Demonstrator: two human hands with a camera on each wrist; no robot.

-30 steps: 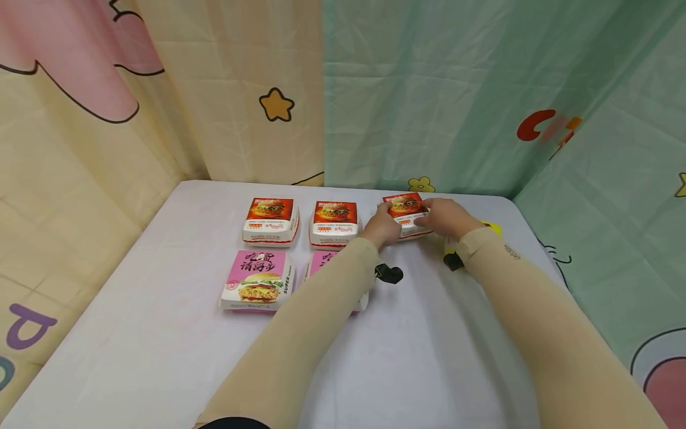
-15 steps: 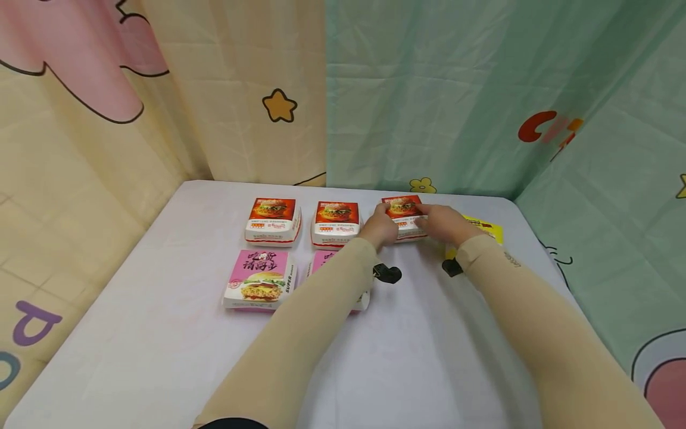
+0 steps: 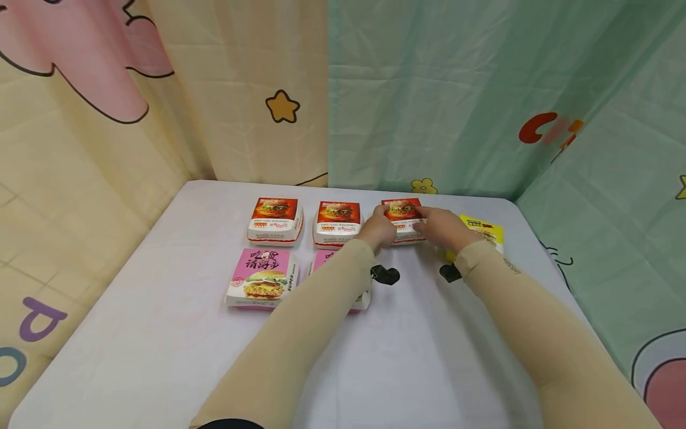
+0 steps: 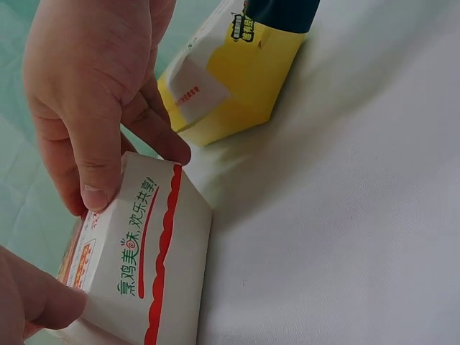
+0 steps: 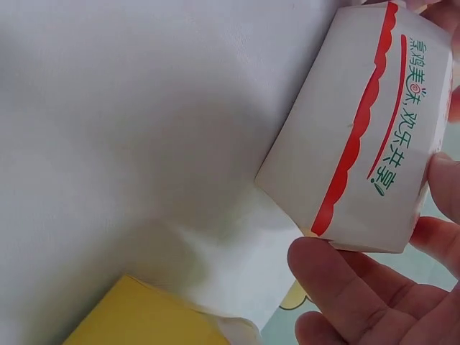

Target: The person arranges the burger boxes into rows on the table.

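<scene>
Both hands hold a white and red burger box [image 3: 403, 235] by its opposite sides, at the right end of the back row on the table. The left hand [image 3: 378, 229] is at its left side, the thumb by the top edge. On the other side, the right hand [image 3: 446, 227] grips with its thumb on the top edge and fingers against the side wall, as the right wrist view shows. The box stands level, with its red burger picture [image 3: 402, 208] facing up. Just right of the right hand, partly hidden by it, lies a yellow burger box [image 3: 489, 231].
Two matching red burger boxes, a left one [image 3: 276, 221] and a middle one [image 3: 337, 225], complete the back row. In front lie two pink burger boxes, one fully visible [image 3: 262, 279], the other [image 3: 323, 258] partly behind the left sleeve. Patterned curtains [image 3: 429, 89] surround the white table [image 3: 161, 333].
The held box has turned slightly and now sits squarer to the row. The right hand has shifted a little left and down with it, showing more of the yellow box.
</scene>
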